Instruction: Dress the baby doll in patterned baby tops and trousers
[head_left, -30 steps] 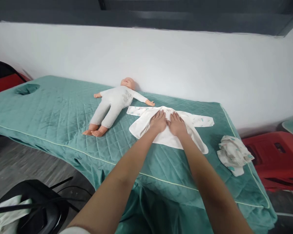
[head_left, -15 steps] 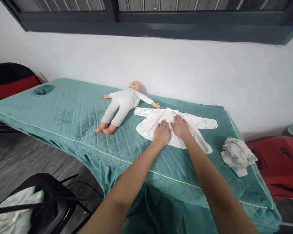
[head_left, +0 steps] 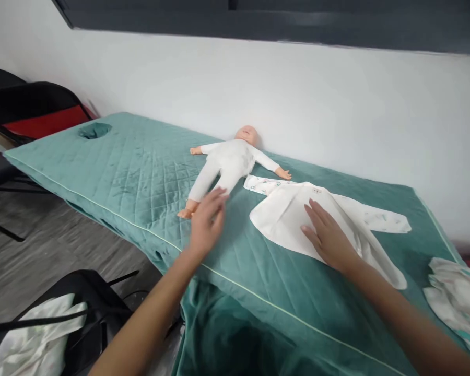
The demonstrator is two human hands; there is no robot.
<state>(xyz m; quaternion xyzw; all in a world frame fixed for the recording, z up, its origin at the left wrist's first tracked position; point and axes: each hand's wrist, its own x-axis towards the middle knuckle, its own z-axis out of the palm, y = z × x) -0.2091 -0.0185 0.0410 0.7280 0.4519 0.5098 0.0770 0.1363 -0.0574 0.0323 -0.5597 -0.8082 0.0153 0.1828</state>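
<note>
A baby doll (head_left: 231,156) with a white cloth body lies on its back, arms spread, its head against the wall. To its right a white baby shirt (head_left: 290,219) is spread out flat, with small prints on its sleeves. My left hand (head_left: 208,222) is in front of the doll's legs, fingers apart and slightly blurred, and hides one foot. Over the shirt, my right hand (head_left: 329,235) has its fingers stretched out and holds nothing; whether it touches the fabric I cannot tell.
The green quilted bed cover (head_left: 141,167) has a face hole (head_left: 95,130) at its left end. A crumpled printed cloth (head_left: 458,303) lies at the right. Black chairs stand at the left; the nearest chair (head_left: 90,297) bears a pale cloth (head_left: 35,334).
Both hands have come off their flat press on the shirt and moved apart. My left hand went left towards the doll's legs. The view has turned left and come closer.
</note>
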